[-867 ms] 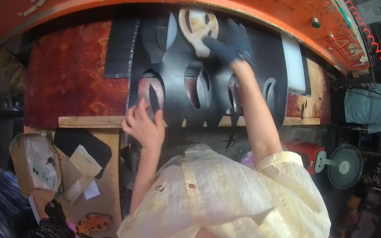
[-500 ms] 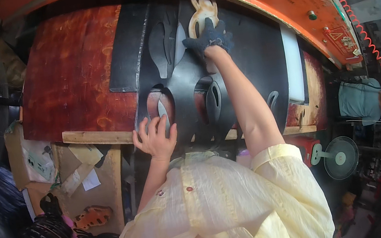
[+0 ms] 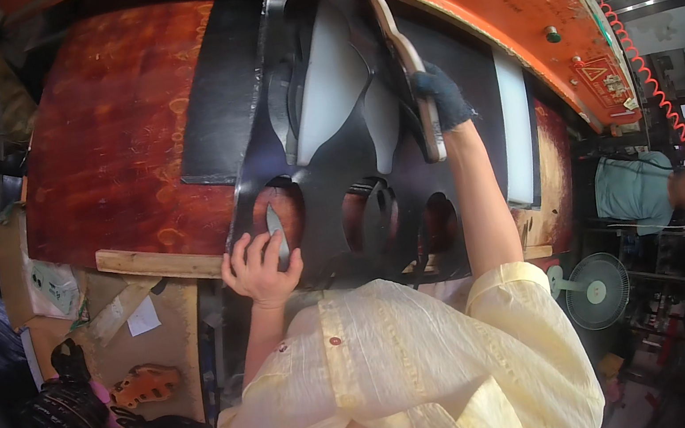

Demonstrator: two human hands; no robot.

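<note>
Gloved right hand (image 3: 443, 99) gripped the wooden cutting die (image 3: 407, 69), long axis 12-to-6, while left hand (image 3: 260, 267) fingers lay spread, probably flat, on the black sheet (image 3: 328, 180).

The left hand (image 3: 260, 267) is bare and is held low and close to the body, fingers spread and slightly curled, palm pressed down, the forearm bent back toward the chest. The right arm is stretched far forward and nearly straight; the right hand (image 3: 439, 100) is gloved in dark fabric, its fingers curled closed in a grip
</note>
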